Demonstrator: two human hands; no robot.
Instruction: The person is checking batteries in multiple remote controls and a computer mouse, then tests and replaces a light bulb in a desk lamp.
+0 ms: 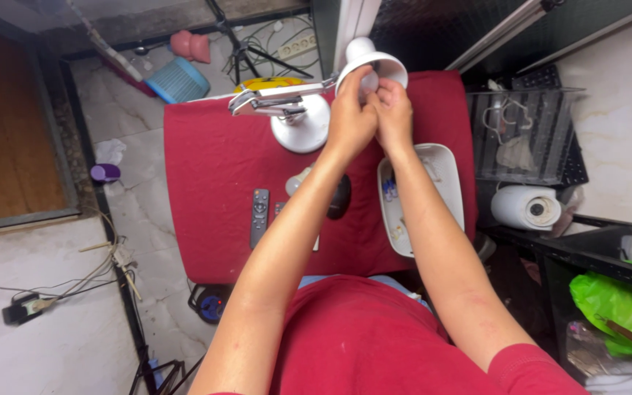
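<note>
A white desk lamp stands on a red-covered table (213,168), with a round base (303,130), a metal arm (276,97) and a white shade (371,60) turned toward me. My left hand (350,110) and my right hand (393,110) are raised together at the mouth of the shade. The fingers of both close around a small white thing inside it, which looks like the bulb (369,82); most of it is hidden by my fingers.
A white tray (448,175) with small items lies under my right forearm. A grey remote (259,216) and a dark round object (341,197) lie on the cloth. A paper roll (527,207) and a wire basket (524,132) stand on the right.
</note>
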